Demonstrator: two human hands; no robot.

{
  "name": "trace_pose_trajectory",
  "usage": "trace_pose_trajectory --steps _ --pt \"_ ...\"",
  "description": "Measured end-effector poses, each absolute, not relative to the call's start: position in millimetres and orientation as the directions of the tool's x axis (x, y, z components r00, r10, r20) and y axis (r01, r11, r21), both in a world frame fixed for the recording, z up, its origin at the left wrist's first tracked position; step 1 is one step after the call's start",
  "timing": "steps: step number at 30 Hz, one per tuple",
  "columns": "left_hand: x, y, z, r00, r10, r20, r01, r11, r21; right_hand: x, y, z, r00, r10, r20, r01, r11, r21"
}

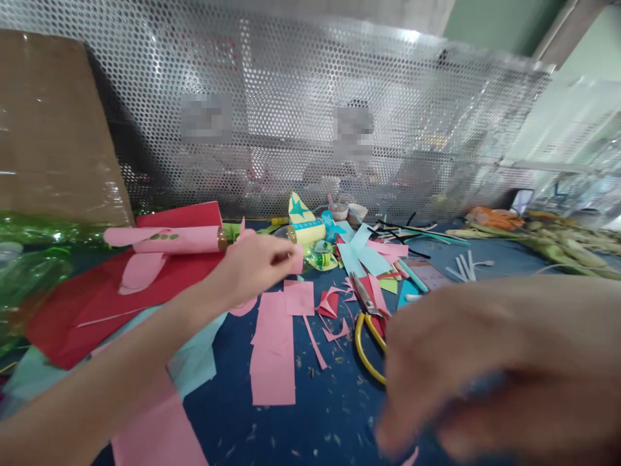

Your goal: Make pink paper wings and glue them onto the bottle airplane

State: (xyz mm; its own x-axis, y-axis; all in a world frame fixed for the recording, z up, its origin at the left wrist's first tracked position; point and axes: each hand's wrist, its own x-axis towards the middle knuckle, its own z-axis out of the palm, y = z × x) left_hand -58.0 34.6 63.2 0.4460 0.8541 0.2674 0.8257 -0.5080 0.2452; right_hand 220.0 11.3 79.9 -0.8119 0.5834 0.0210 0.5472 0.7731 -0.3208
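Note:
My left hand reaches to the middle of the table, its fingers closed around a pink paper-wrapped tube. Pink rounded flaps stick out above and below that hand, which hides most of the tube. On the right, close to the camera, my right hand is smeared by motion; its fingers bend downward and what they hold, if anything, does not show. Beside it lie scissors with yellow handles. A pink strip of paper and a small pink square lie below my left hand.
A pink paper plane rests on red paper at left. Behind my left hand stands a yellow plane with blue stars. Blue paper pieces, scraps, green plastic bottles and dry husks lie around. Perforated metal sheeting closes the back.

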Motion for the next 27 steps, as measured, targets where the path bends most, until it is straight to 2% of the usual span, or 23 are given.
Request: trace_pose_trajectory --steps 1,2,6,10,12,17,27 --pt "-54 31 58 0.512 0.858 0.053 0.828 -0.509 0.234 212 1 94 -0.826 0.563 -0.029 0.538 0.773 -0.336" --pt "-51 29 52 0.539 0.841 -0.048 0.825 -0.515 0.231 205 -6 105 -0.796 0.592 -0.128 0.594 0.72 -0.36" --pt "-48 27 31 0.499 0.847 -0.184 0.865 -0.475 0.159 192 4 112 -0.622 0.76 -0.19 0.765 0.538 -0.355" --pt "-49 31 28 0.419 0.876 -0.239 0.908 -0.403 0.113 196 25 101 -0.611 0.738 -0.287 0.771 0.472 -0.427" --pt "-49 33 30 0.388 0.884 -0.26 0.922 -0.374 0.103 198 28 101 -0.588 0.745 -0.315 0.791 0.448 -0.418" --pt "-49 33 32 0.393 0.877 -0.277 0.919 -0.381 0.097 198 28 102 -0.541 0.792 -0.284 0.828 0.442 -0.345" --pt "-52 32 29 0.443 0.858 -0.26 0.896 -0.431 0.107 195 36 94 -0.565 0.769 -0.299 0.805 0.434 -0.404"
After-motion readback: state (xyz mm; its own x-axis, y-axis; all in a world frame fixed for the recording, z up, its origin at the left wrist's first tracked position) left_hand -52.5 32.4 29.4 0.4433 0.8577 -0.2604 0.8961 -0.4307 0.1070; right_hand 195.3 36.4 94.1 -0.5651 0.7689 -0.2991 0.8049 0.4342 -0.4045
